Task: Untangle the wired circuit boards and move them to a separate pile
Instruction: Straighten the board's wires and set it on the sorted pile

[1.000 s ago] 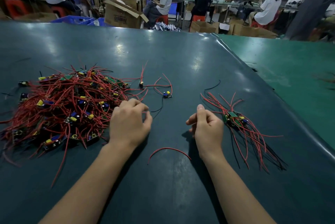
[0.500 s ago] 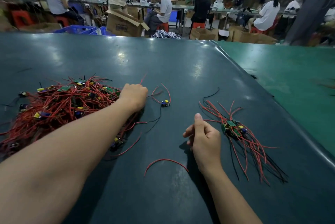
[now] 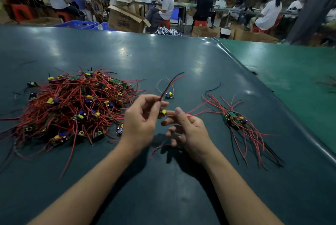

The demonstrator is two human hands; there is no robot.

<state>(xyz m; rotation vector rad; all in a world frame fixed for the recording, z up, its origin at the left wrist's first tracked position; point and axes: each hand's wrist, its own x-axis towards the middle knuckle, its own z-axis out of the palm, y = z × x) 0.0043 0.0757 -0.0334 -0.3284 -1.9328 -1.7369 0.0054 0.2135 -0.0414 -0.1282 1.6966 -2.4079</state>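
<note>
Small yellow-capped circuit board (image 3: 163,113) hangs between our hands: left hand (image 3: 141,121) pinches its red-black wires (image 3: 170,84); right hand (image 3: 189,130) fingers loosely spread, touching board.

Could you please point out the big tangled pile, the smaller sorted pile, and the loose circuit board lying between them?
tangled pile (image 3: 72,108): head view, on the red wires near its middle.
sorted pile (image 3: 234,118): head view, on the green boards at its top.
loose circuit board (image 3: 169,95): head view, on its yellow component.

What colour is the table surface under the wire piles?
Dark teal-green table, seen best in the head view.
</note>
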